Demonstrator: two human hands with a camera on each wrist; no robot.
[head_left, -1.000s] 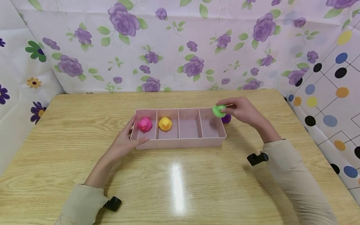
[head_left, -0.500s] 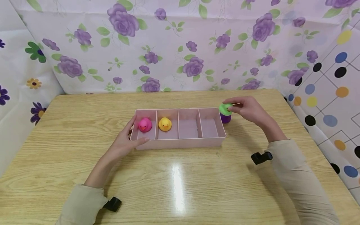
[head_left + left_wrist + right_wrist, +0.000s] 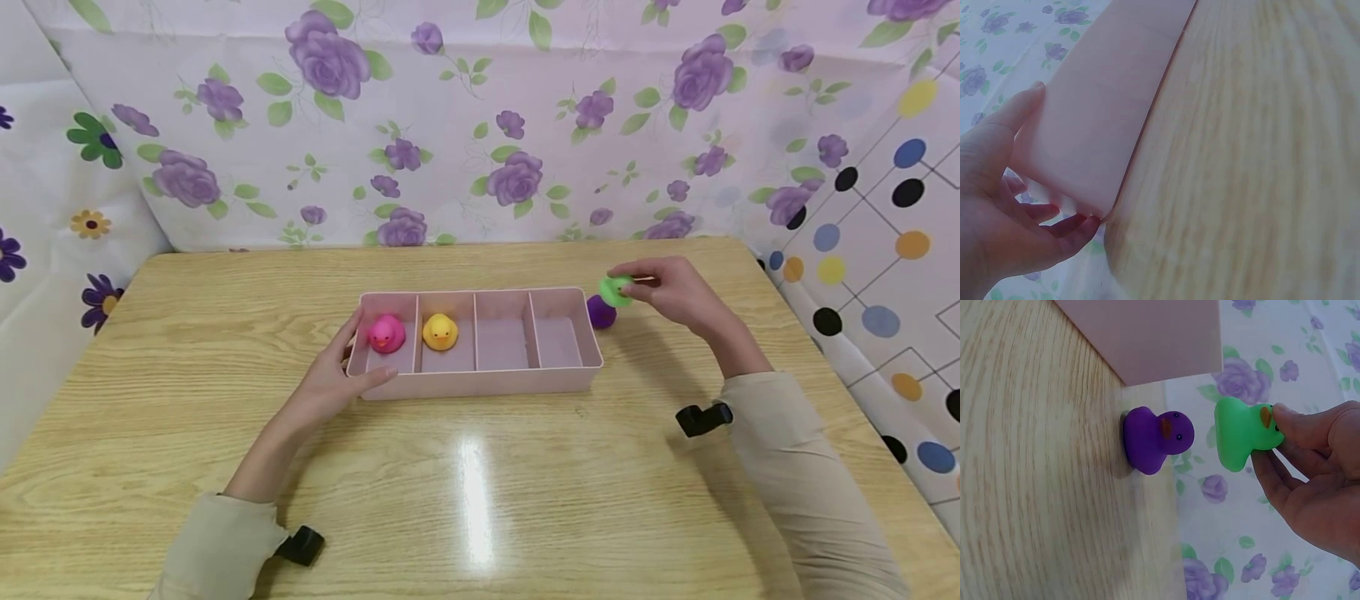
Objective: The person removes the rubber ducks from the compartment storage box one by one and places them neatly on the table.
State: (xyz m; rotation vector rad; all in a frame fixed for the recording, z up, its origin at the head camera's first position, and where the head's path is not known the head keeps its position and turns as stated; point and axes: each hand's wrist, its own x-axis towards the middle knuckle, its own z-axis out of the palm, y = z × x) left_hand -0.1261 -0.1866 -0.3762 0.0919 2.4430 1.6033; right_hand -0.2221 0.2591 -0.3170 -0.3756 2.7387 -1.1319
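My right hand (image 3: 677, 293) pinches a green rubber duck (image 3: 615, 292) by its head, just right of the box and above the table. In the right wrist view, the green duck (image 3: 1233, 434) hangs apart from a purple rubber duck (image 3: 1147, 440), which stands on the table beside the box's end. With its thumb on the front wall and fingers round the end, my left hand (image 3: 327, 375) holds the left end of a pink four-part box (image 3: 480, 384). A pink duck (image 3: 387, 333) sits in the leftmost compartment; a yellow duck (image 3: 440, 332) is in the one beside it.
The wooden table (image 3: 480, 483) carries the box and the purple duck. A flowered cloth (image 3: 465, 133) hangs behind its far edge, and a dotted cloth (image 3: 885, 275) stands on the right side. Black wrist cameras sit below both cuffs.
My right hand has moved right with the green duck, from over the box's right end, past the purple duck, to its right side. The left hand and box stay still.
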